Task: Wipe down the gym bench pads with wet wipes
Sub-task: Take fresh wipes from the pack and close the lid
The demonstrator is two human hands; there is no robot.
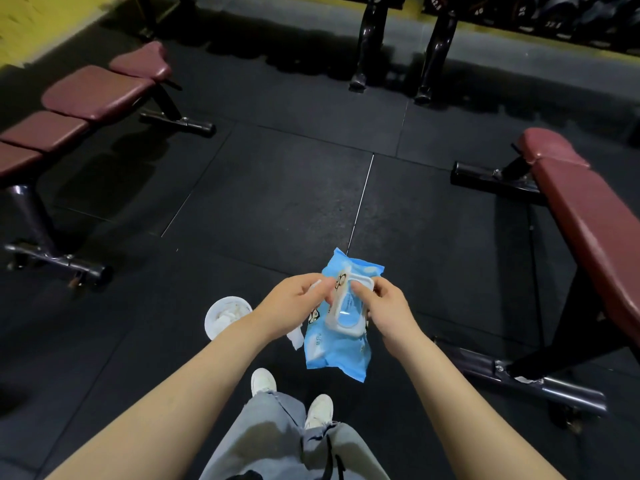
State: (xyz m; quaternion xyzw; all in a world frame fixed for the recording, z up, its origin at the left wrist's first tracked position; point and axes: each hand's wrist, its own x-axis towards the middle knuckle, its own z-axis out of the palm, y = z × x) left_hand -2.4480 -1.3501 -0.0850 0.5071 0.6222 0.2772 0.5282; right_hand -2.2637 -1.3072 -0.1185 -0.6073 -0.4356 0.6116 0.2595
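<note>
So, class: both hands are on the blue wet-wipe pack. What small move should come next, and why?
Probably draw out a fresh wipe with the right hand: the wet-wipe pack's lid is open, while the left hand holds a used-looking wipe.

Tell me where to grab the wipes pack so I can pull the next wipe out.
Probably hold the wipes pack by its long side edge below the lid, coming from the left as the left hand does. The white flip lid stands open on its face, so a side grip keeps the opening clear for the right hand to pinch from above.
</note>
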